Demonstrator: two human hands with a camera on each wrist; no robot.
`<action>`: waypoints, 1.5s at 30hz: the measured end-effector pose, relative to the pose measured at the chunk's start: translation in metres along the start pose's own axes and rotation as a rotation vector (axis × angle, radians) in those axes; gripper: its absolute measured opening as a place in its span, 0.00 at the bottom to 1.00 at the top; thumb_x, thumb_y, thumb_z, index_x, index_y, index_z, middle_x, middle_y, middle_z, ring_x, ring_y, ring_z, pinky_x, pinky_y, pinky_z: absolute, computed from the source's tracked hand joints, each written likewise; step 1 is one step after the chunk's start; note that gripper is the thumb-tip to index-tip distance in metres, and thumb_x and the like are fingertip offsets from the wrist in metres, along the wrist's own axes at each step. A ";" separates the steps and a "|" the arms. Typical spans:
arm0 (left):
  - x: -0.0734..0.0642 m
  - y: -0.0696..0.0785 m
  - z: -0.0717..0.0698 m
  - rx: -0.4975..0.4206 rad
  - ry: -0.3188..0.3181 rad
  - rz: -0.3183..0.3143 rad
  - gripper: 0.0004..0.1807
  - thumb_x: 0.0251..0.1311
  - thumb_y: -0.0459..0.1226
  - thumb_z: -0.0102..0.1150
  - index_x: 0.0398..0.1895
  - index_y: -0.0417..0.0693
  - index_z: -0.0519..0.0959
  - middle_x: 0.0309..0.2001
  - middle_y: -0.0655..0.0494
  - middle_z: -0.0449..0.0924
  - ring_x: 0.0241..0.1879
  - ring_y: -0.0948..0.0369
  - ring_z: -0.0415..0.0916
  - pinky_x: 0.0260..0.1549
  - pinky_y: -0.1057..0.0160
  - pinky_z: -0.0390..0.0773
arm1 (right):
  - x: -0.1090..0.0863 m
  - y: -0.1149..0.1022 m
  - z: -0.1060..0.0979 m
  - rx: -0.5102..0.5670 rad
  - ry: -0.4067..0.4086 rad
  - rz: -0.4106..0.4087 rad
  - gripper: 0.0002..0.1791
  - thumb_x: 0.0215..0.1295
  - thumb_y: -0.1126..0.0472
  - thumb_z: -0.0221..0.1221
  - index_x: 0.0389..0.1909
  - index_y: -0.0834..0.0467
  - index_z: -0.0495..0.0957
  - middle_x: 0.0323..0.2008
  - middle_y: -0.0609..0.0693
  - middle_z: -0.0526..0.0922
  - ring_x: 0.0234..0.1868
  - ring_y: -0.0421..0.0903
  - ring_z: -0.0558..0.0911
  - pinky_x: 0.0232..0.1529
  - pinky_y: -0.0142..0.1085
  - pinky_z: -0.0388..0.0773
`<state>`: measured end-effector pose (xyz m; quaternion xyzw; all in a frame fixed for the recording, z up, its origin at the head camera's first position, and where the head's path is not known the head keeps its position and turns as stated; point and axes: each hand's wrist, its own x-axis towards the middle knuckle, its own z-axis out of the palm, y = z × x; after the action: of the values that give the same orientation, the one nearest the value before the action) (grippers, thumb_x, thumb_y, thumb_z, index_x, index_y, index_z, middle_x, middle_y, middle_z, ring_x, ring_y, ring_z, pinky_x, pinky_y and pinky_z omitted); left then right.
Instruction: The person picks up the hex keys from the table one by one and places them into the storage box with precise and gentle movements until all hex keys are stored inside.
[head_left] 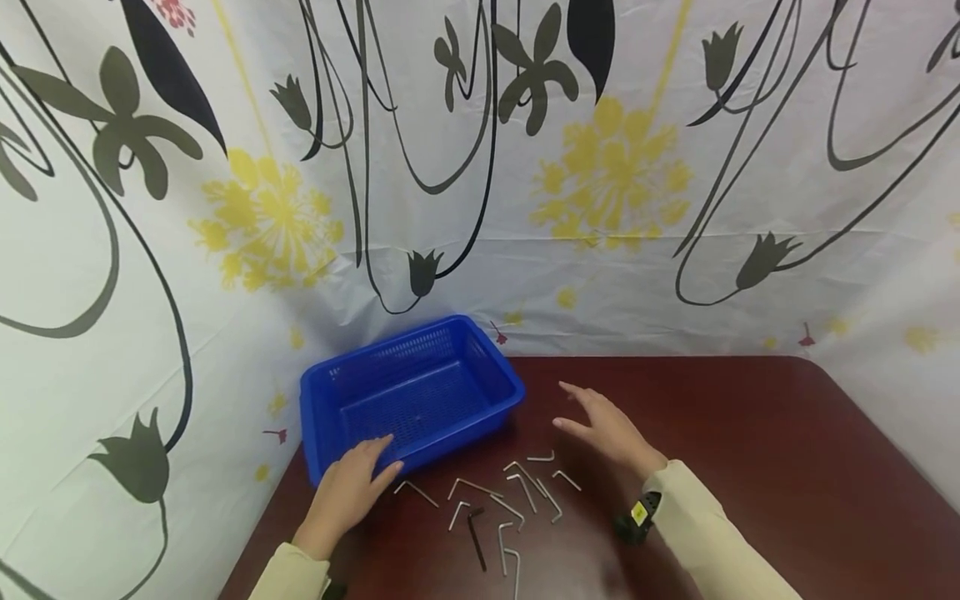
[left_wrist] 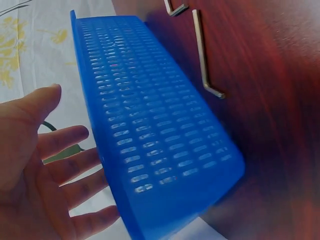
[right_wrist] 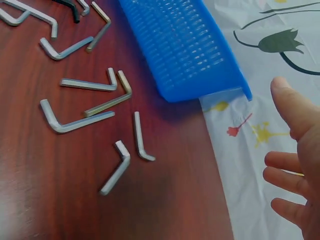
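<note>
Now the left hand (head_left: 348, 492) is at the near side of the blue basket (head_left: 468, 433), fingers loosely spread and gripping nothing; whether they touch its rim, I can't tell. Over to the right, the right hand (head_left: 611, 429) hovers above the dark red table (head_left: 712, 433), thumb apart from outstretched fingers, equally empty. Between the hands, bent hex keys (head_left: 507, 507) lie scattered before the basket, one of them black.

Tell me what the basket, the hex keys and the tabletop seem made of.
The basket looks like moulded plastic, smooth and glossy, with slotted walls. The silvery hex keys are probably metal: their bent shanks glint. The tabletop, streaky reddish-brown and glossy, could be wood or laminate.
</note>
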<state>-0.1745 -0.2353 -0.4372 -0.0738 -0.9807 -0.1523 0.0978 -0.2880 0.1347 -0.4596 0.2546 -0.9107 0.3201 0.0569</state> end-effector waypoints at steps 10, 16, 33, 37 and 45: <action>-0.005 -0.011 0.013 0.060 0.211 0.102 0.16 0.53 0.31 0.60 0.47 0.41 0.79 0.39 0.45 0.80 0.36 0.49 0.78 0.32 0.50 0.75 | -0.021 0.014 0.022 -0.048 0.008 -0.058 0.27 0.54 0.51 0.63 0.54 0.59 0.74 0.44 0.53 0.79 0.45 0.50 0.78 0.44 0.46 0.73; -0.003 -0.015 0.021 0.076 0.363 0.182 0.19 0.46 0.24 0.62 0.44 0.44 0.81 0.33 0.50 0.81 0.29 0.52 0.77 0.25 0.54 0.74 | -0.030 0.022 0.038 -0.084 -0.055 -0.081 0.19 0.52 0.57 0.65 0.44 0.62 0.79 0.38 0.50 0.80 0.39 0.47 0.79 0.38 0.43 0.75; -0.012 -0.017 0.029 0.033 0.349 0.108 0.21 0.47 0.26 0.64 0.47 0.50 0.81 0.36 0.54 0.81 0.30 0.55 0.76 0.25 0.55 0.73 | -0.040 0.028 0.063 -0.154 -0.035 -0.061 0.05 0.49 0.64 0.66 0.29 0.57 0.82 0.25 0.41 0.73 0.25 0.34 0.70 0.24 0.32 0.70; -0.014 -0.017 0.030 0.034 0.351 0.105 0.21 0.47 0.26 0.63 0.47 0.50 0.80 0.36 0.54 0.80 0.30 0.56 0.76 0.26 0.54 0.73 | -0.040 0.027 0.066 -0.168 -0.016 -0.061 0.05 0.48 0.65 0.66 0.27 0.57 0.82 0.22 0.39 0.71 0.24 0.34 0.69 0.22 0.32 0.68; -0.016 -0.016 0.030 0.022 0.322 0.052 0.22 0.48 0.26 0.63 0.48 0.52 0.80 0.38 0.54 0.80 0.34 0.54 0.76 0.31 0.50 0.74 | -0.040 0.024 0.070 -0.159 -0.005 -0.020 0.07 0.43 0.67 0.66 0.25 0.54 0.81 0.19 0.37 0.67 0.22 0.34 0.68 0.21 0.30 0.66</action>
<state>-0.1669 -0.2430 -0.4730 -0.0726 -0.9517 -0.1489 0.2586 -0.2611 0.1249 -0.5391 0.2591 -0.9309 0.2454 0.0780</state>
